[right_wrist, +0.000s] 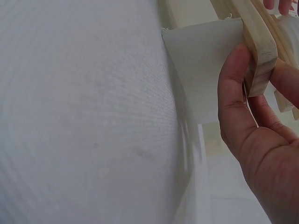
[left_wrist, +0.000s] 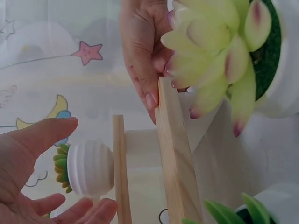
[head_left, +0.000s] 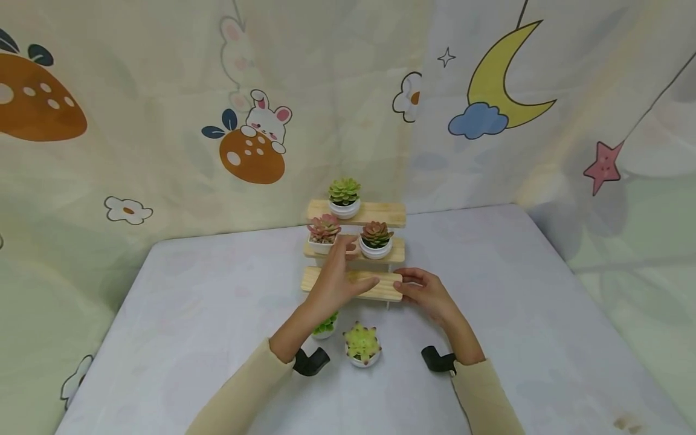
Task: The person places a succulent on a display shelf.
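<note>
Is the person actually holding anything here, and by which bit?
The right hand pinches the right end of the bottom shelf of the wooden stand. The left hand is open over that shelf, holding nothing.

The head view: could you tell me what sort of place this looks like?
Probably a staged tabletop set in a child-themed room: a cartoon curtain as backdrop, a cloth-covered table, and a small wooden shelf of potted succulents.

head: high, forward-down | wrists: close, low | shared: wooden shelf (head_left: pixel 352 283)
</note>
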Demonstrator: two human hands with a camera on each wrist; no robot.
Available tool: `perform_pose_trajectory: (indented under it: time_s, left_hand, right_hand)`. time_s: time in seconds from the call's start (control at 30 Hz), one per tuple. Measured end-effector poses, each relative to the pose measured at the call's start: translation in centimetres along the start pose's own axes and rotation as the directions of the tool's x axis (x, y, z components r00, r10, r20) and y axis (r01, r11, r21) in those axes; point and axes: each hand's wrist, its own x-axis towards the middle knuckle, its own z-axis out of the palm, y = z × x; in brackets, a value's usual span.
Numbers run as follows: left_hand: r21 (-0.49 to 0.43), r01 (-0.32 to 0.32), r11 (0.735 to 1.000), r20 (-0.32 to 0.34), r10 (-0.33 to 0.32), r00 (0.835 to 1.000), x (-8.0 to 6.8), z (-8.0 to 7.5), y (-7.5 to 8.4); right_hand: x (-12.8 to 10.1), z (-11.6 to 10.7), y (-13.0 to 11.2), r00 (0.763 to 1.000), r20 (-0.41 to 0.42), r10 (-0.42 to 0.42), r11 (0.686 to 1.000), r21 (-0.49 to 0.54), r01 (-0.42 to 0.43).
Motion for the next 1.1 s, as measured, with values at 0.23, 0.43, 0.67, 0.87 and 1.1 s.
perform_pose_trajectory:
  time_s: [0.23, 0.43, 0.67, 0.87, 1.1]
  left_hand:
    - [-0.007, -0.004, 1.0, -0.103, 0.004, 0.995, -2.5, -0.5, -0.3]
    - [0.068, -0.02, 0.998, -0.183, 0.032, 0.983, -4.9, -1.3, -0.9]
    - [0.05, 0.013, 0.999, -0.246, 0.0, 0.969, -7.4, -1.8, -2.3]
    - [0.101, 0.02, 0.995, -0.282, 0.01, 0.959, -8.8, -1.7, -3.6]
    - [0.118, 0.062, 0.991, -0.28, -0.027, 0.96, -9.6, -1.6, -4.6]
  right_hand:
    - [0.0, 0.0, 0.1, 1.0, -0.001, 0.005, 1.0, -0.024, -0.005]
    - [0.1, -0.1, 0.1, 1.0, 0.009, -0.003, 1.0, -0.009, 0.003]
    - [0.2, -0.2, 0.2, 1.0, 0.022, -0.006, 1.0, -0.004, 0.006]
    - [0.3, -0.3, 0.1, 1.0, 0.027, -0.004, 1.0, -0.01, 0.004]
    - [0.3, -0.2, 0.2, 1.0, 0.025, 0.007, 1.0, -0.014, -0.007]
